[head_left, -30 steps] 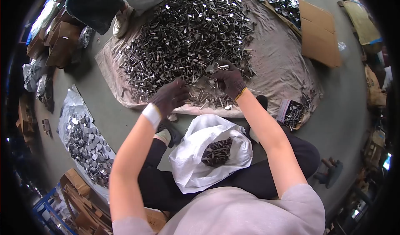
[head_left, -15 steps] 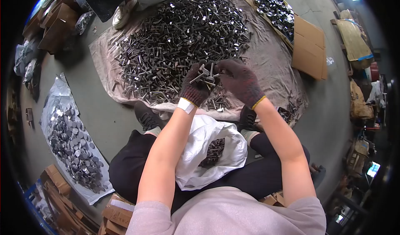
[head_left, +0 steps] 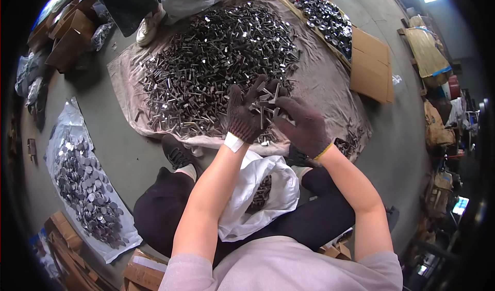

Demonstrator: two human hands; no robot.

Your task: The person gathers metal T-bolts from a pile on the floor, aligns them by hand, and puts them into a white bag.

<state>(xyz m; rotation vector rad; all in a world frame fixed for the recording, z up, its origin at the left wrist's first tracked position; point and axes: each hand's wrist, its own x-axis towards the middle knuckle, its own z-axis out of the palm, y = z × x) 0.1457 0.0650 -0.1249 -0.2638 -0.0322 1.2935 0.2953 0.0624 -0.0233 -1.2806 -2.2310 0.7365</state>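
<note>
Head view: your dark knit-gloved left hand [head_left: 245, 114] spreads loosely, apparently supporting slim grey metal pieces [head_left: 266, 104] between both hands, above the dark metal heap [head_left: 216, 48], while your dark knit-gloved right hand [head_left: 305, 125] curls toward them, its grip unclear.

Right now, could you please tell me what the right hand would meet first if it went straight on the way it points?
The right hand would likely first meet the metal parts at the left hand; depth is unclear, and it may be touching them.
</note>
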